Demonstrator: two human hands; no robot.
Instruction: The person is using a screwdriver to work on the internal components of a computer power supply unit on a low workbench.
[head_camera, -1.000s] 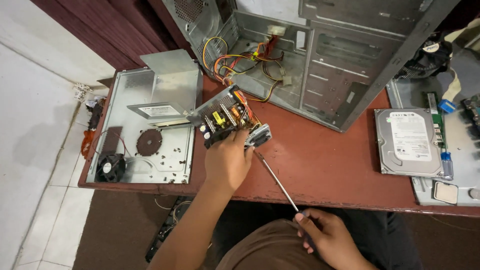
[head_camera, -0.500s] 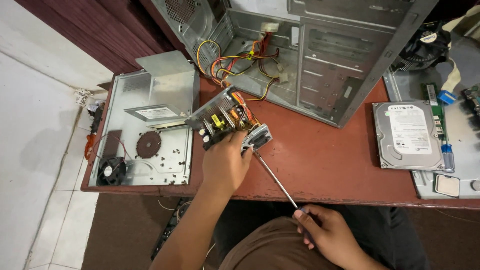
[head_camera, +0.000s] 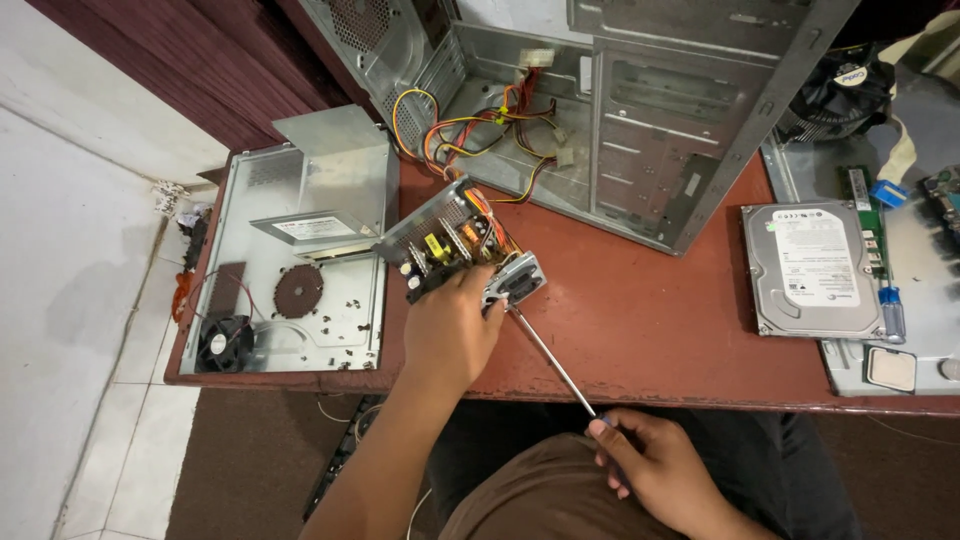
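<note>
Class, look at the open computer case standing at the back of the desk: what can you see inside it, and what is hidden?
Inside the computer case lies a bundle of yellow, red and orange cables with pale connectors, beside bare metal drive bays. Its upper part is cut off by the frame.

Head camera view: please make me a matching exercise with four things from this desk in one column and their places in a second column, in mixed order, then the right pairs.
Things:
1. power supply board
2. screwdriver
3. hard drive
4. small black fan

Places:
A. lying flat on the desk, at the right
B. under the left hand, in front of the open computer case
C. on the metal panel at the left, near its front corner
D. handle in the right hand, tip at the board's edge

Pairs: 1-B, 2-D, 3-A, 4-C
</note>
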